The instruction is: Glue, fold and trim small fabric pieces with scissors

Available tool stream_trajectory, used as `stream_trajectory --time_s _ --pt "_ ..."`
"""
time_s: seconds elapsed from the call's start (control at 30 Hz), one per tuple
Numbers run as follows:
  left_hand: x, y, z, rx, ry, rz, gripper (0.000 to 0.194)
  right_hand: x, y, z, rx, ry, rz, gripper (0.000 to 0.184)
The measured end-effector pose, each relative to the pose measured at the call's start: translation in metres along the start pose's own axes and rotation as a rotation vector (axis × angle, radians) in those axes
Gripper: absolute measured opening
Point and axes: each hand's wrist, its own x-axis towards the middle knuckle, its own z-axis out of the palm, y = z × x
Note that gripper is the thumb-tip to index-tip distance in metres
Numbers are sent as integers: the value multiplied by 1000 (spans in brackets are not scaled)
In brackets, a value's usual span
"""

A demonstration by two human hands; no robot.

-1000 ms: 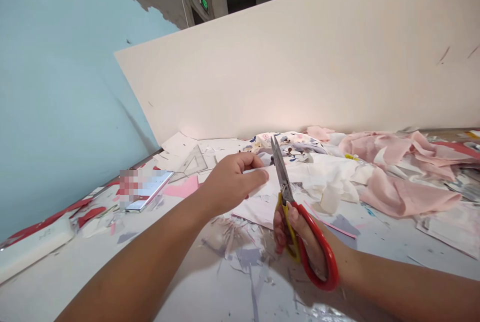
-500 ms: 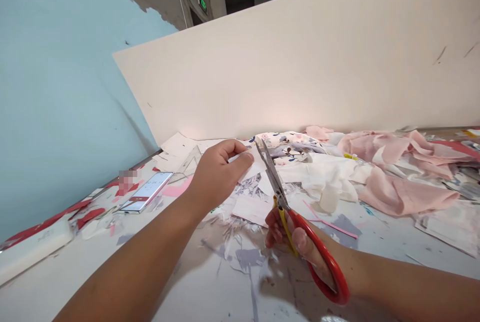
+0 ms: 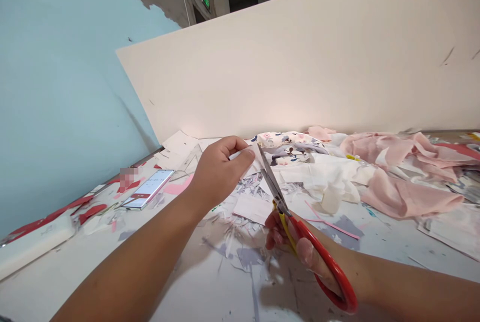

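Note:
Between the thumb and fingers of my left hand (image 3: 225,164) is pinched a small white piece of paper or cloth (image 3: 256,163); I cannot tell which. My right hand (image 3: 296,242) grips a pair of scissors (image 3: 275,187) with red and yellow handles, thumb through the red loop. The blades point up and away from me, with their tips at the right edge of the white piece. They look nearly closed. Below the hands lie thin paper shreds (image 3: 228,229) and a flat pale pink-white piece (image 3: 251,209).
A lit phone (image 3: 149,189) lies on the table at left, near red scraps (image 3: 92,213). Behind the scissors are floral cloth (image 3: 296,144), white cloth (image 3: 333,187) and crumpled pink cloth (image 3: 408,194). A cream board (image 3: 292,72) stands along the back, beside a blue wall (image 3: 67,77).
The scissor blades have come closer together at the edge of the white piece. My left hand keeps its pinch in nearly the same place. The view has shifted slightly.

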Motion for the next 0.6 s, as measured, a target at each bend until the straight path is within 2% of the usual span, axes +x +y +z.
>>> stream_trajectory --time_s 0.2,0.33,0.37,0.5,0.6 --pt "0 -1 -2 -26 4 25 13 -4 -9 -5 -136 -22 -4 51" --pt "-1 0 -3 -37 9 26 12 -1 -16 -3 -175 175 57 41" --pt "-1 0 -3 -39 10 25 12 0 -18 -3 -174 176 73 37" --pt "-2 0 -2 -55 7 19 13 6 -21 -4 33 140 152 26" --pt "-2 1 -2 -63 8 24 12 6 -15 -6 170 124 169 31"
